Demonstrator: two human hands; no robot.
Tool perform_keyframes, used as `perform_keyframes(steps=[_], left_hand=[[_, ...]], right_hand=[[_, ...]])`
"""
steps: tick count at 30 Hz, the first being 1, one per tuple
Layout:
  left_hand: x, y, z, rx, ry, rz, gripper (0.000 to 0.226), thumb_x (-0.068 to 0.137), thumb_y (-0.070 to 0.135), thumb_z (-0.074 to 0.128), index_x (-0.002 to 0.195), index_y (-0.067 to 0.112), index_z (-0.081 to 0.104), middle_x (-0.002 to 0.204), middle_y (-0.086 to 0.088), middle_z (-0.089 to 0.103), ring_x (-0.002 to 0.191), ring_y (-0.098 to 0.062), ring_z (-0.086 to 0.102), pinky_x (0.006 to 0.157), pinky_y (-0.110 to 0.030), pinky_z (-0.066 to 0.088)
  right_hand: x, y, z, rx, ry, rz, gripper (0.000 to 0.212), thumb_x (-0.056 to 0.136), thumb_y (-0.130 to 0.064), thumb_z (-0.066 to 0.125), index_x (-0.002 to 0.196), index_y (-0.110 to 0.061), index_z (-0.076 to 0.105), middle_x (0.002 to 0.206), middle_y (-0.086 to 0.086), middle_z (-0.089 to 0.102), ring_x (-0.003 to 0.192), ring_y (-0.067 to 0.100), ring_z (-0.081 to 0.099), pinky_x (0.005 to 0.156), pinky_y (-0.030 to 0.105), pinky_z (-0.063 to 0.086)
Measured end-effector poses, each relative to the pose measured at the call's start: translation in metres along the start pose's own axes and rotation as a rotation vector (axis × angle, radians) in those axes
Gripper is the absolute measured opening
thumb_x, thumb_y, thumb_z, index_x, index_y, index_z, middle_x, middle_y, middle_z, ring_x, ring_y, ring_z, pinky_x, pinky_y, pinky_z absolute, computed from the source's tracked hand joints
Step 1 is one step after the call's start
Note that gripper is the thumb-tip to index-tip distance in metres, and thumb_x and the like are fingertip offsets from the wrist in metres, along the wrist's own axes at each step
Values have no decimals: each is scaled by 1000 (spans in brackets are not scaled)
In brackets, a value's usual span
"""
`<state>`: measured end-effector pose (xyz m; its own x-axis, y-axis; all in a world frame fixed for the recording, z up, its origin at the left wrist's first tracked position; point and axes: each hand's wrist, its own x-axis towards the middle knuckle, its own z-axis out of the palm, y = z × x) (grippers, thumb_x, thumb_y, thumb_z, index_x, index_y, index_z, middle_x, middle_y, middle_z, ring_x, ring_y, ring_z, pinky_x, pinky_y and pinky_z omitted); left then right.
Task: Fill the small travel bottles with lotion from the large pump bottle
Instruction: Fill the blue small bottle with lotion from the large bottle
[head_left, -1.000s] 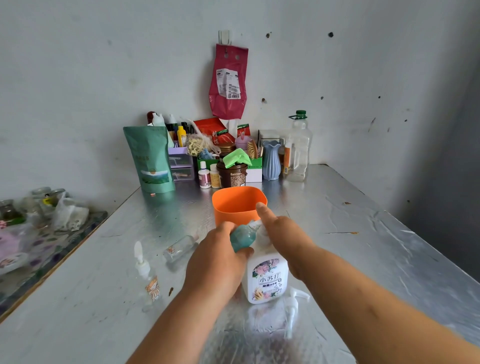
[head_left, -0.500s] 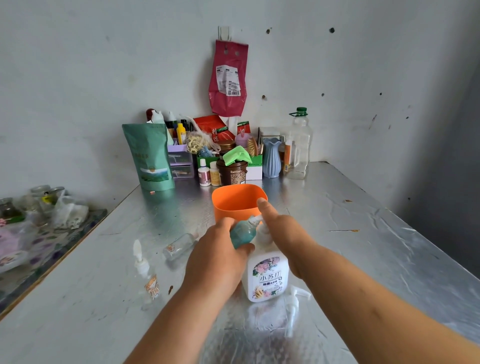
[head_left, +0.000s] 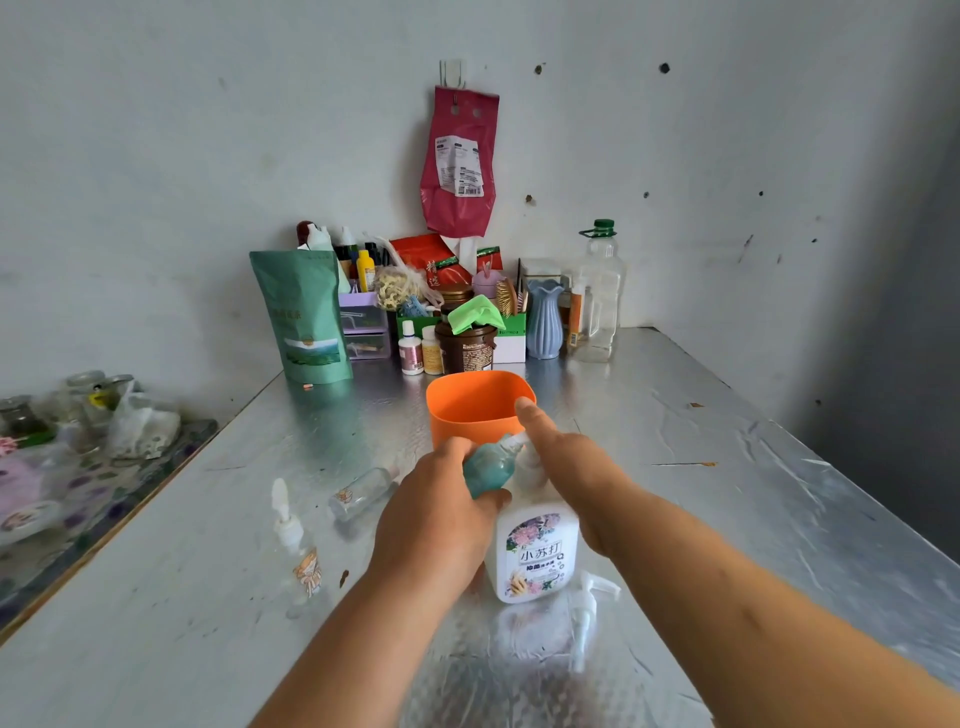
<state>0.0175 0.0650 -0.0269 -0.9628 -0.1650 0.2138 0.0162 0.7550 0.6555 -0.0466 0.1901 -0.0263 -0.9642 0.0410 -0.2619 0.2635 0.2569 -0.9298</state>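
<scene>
Seemingly nothing much is shifting over this last second: the left hand (head_left: 436, 519) is still wrapping its fingers round the small teal bottle (head_left: 488, 467), tipping it so its mouth is meeting the top of the big white bottle (head_left: 535, 551). The right hand (head_left: 566, 467) is still lying over that top, its forefinger sticking straight out toward the orange cup (head_left: 478, 410) just behind. The rest of its grip is hiding under the back of the hand, so I cannot tell whether it is pressing or clasping. The steady pose is suggesting that filling is under way, or only just starting; no lotion is showing. The big white bottle is standing upright near the front middle of the surface (head_left: 727, 467). A loose white pump (head_left: 587, 608) is lying just beside it on the right.

To the left, a clear little bottle (head_left: 363, 493) is lying on its side, and another one with a white top (head_left: 296, 545) is standing closer to the front. Both are looking unfilled, so most of the job is probably still waiting.

The surface is gleaming like wrinkled silver foil and running back to a pale, marked wall. There a green pouch (head_left: 306, 317), a blue vase (head_left: 544, 319), a tall clear bottle (head_left: 597, 296) and assorted jars are crowding together, and a red bag (head_left: 457, 161) is hanging above them.
</scene>
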Motion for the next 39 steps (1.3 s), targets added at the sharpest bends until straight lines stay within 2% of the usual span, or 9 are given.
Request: perform_keyframes(steps=[5,13,16,19,21,26,31,34,39], left_hand=[[0,1,-1,7,-1,1,28,84,37,69,107,35,52,107,11,63,99,-18,61,83,-36,51],[1,0,1,-8,4,-4,29,84,37,70,108,34,54,107,10,64,99,-18,61,84,-38,51],[0,-2,1,-2,0,-3,29,83,37,70,107,34,54,107,10,64,99,-18,61,83,-37,51],[1,-2,3,2,-19,-10,31,84,37,70,110,34,54,108,10,64,100,-18,60,84,-37,50],[1,-2,3,7,-22,-15,31,84,36,70,110,35,53,108,11,63,99,-17,60,84,-37,50],[-2,0,2,-4,-9,-7,30,84,36,70,108,34,52,108,11,63,100,-16,60,83,-36,50],[-2,2,-1,-6,-9,-1,28,85,36,69,106,36,51,107,12,63,99,-17,60,83,-35,50],[-1,3,-1,-10,-7,3,28,84,35,70,104,37,51,106,12,63,98,-16,60,82,-34,50],[-1,1,0,-10,-9,-2,28,83,34,71,105,34,53,106,11,63,98,-17,60,83,-35,50]], right_hand=[[-1,1,0,73,-26,-25,77,84,-71,46,129,-10,55,116,6,57,101,24,50,85,35,35],[0,2,1,72,-10,-60,69,87,-68,46,119,-9,60,105,6,61,90,20,55,77,34,35],[3,2,2,9,35,-77,69,87,-68,46,116,-7,61,108,9,63,96,24,58,77,34,38],[7,6,2,-69,89,-170,68,90,-62,45,113,0,62,96,13,62,83,23,55,73,32,40],[6,9,3,-75,99,-216,69,91,-60,45,112,4,61,102,23,64,80,22,51,72,32,40],[1,3,-2,69,-27,-35,72,83,-69,50,124,-10,57,112,7,60,98,23,53,82,34,36],[3,2,-1,102,-78,-2,85,74,-77,52,130,-13,55,125,9,60,113,28,55,102,41,41],[6,3,0,99,-75,-4,91,63,-82,52,125,-15,59,117,9,65,108,30,60,102,46,44],[6,4,-2,90,-60,-20,79,77,-75,52,123,-11,59,110,6,64,102,26,59,98,40,45]])
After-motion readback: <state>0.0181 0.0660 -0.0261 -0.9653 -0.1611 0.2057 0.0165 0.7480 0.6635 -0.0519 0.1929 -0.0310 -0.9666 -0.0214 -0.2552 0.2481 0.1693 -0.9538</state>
